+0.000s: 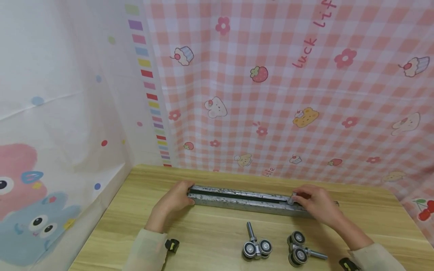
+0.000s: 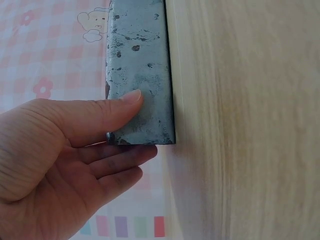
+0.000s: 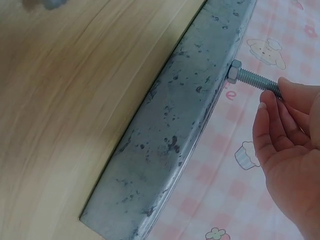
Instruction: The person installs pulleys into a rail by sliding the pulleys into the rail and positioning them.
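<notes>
A grey, scuffed metal channel rail point(image 1: 237, 203) lies across the wooden table with its slot facing up. My left hand point(image 1: 172, 201) grips its left end. In the left wrist view the thumb point(image 2: 117, 111) presses the rail's side and the fingers are at its end. My right hand point(image 1: 320, 206) pinches the tip of a threaded bolt point(image 3: 256, 80) that stands up out of the slot near the right end. A hex nut point(image 3: 233, 72) sits at the bolt's base, right at the slot. Whatever the bolt joins inside the rail is hidden.
Two roller trolleys with threaded bolts lie on the table point(image 1: 210, 233) in front of the rail: one trolley point(image 1: 257, 248) near the middle, another trolley point(image 1: 298, 249) to its right. A pink checked cloth point(image 1: 271, 94) hangs behind, and a white printed cloth point(image 1: 68, 113) at the left.
</notes>
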`<state>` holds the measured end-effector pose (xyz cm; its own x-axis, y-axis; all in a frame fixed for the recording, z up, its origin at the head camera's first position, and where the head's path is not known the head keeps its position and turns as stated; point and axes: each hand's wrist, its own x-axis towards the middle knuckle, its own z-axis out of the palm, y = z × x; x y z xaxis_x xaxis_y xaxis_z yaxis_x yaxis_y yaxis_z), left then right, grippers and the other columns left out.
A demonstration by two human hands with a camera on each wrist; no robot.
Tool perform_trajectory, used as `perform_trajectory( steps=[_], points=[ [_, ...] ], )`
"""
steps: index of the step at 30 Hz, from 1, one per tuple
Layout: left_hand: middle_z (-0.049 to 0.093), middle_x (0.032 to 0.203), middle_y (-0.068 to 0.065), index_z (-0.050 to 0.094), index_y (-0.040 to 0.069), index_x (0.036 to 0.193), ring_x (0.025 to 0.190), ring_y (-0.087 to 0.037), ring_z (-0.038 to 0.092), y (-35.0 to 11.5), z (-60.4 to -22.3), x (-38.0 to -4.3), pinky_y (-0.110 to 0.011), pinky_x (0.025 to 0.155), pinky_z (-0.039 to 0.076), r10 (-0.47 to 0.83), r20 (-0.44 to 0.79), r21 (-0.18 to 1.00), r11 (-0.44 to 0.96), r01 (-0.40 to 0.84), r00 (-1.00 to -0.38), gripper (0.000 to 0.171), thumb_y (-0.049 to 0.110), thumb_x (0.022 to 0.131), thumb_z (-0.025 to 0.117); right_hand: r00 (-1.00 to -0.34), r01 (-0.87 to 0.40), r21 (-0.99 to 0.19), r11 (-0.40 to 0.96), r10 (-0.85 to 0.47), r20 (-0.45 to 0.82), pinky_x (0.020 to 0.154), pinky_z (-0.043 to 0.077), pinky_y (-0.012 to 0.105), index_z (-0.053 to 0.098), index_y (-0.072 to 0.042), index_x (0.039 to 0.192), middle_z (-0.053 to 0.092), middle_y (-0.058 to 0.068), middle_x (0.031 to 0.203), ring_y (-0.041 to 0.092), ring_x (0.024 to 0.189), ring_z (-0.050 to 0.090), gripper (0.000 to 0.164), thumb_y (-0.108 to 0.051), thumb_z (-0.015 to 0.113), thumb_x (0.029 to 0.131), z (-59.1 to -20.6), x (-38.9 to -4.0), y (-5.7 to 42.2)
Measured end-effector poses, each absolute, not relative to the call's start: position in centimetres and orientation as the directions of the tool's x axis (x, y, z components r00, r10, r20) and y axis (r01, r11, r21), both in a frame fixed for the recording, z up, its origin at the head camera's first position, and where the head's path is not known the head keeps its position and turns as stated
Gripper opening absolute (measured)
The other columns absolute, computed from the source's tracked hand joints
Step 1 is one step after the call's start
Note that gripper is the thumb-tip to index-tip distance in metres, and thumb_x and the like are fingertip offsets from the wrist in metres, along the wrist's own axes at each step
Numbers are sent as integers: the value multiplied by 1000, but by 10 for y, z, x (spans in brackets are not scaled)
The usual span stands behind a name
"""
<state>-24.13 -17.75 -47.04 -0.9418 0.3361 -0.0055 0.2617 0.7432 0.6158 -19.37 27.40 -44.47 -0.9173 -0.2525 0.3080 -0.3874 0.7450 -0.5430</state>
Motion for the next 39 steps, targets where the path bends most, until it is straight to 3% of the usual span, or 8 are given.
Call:
perform_trajectory(
  steps=[4,12,20,33,39],
  points=[
    [71,104,-6,71,3,108,102,-25,66,-178,-471,-242,-47,94,57,338,-3,610,746,266,-941,34,-7,79,85,-913,-400,-549,734,-268,306,64,57,26,79,-3,104,74,-1,95,9,80,66,14,1,78,91,-444,-195,271],
    [70,124,-17,68,-4,125,119,-34,64,-177,-471,-241,-51,103,54,324,-23,623,744,240,-946,47,-7,81,84,-903,-427,-546,721,-311,295,61,55,26,78,-1,108,74,1,96,6,78,64,16,0,77,92,-444,-197,265],
    [71,103,-5,71,3,108,101,-24,66,-176,-471,-242,-46,94,57,334,-11,629,735,253,-942,33,-8,80,84,-909,-416,-540,731,-324,262,62,55,27,78,-4,108,74,0,95,7,79,64,12,-8,76,96,-441,-200,261],
    [72,116,-13,70,-1,119,113,-33,66,-178,-471,-241,-50,99,56,326,-30,615,751,240,-945,42,-7,81,84,-901,-433,-511,743,-342,266,66,58,28,79,-4,107,74,2,96,9,82,66,12,-9,75,96,-441,-202,255],
    [69,97,-2,69,6,102,95,-22,65,-178,-472,-242,-45,88,59,335,-21,617,746,251,-942,30,-7,80,84,-891,-453,-518,725,-359,278,64,56,27,79,-4,106,75,0,97,7,79,64,12,-7,76,95,-439,-203,248]
  ],
)
